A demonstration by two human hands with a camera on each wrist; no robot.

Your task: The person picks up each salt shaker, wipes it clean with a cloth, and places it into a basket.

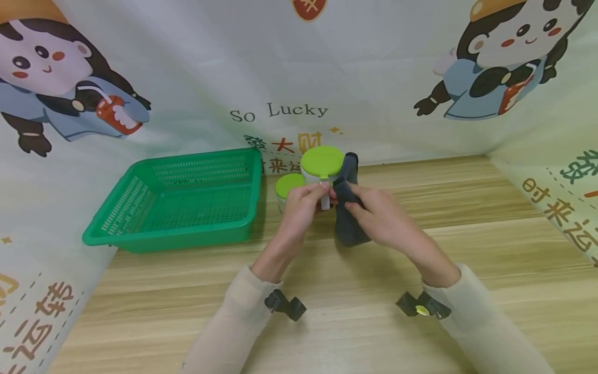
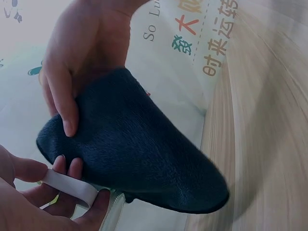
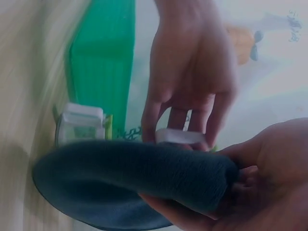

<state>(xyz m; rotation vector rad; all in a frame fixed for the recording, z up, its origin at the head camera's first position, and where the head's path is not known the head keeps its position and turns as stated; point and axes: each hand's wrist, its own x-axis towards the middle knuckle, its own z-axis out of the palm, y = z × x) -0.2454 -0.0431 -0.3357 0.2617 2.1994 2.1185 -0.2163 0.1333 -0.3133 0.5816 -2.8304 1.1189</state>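
Observation:
My left hand [image 1: 299,210] grips the white handle [image 2: 72,186] of a larger jar with a bright green lid [image 1: 322,160]. A dark blue-grey cloth [image 1: 349,226] is pinched by my right hand [image 1: 385,215] between thumb and fingers, and it hangs down beside the jar's right side. In the right wrist view the cloth [image 3: 120,175] is folded over and overlaps part of the jar's handle. Just left of the larger jar, a smaller green-lidded jar [image 1: 287,187] stands on the table, partly behind my left hand.
A green plastic basket [image 1: 187,234] with slotted sides sits to the left of the jars on the wood-grain table [image 1: 336,322]. Behind the jars rises a white printed backdrop [image 1: 374,93], which continues along both sides.

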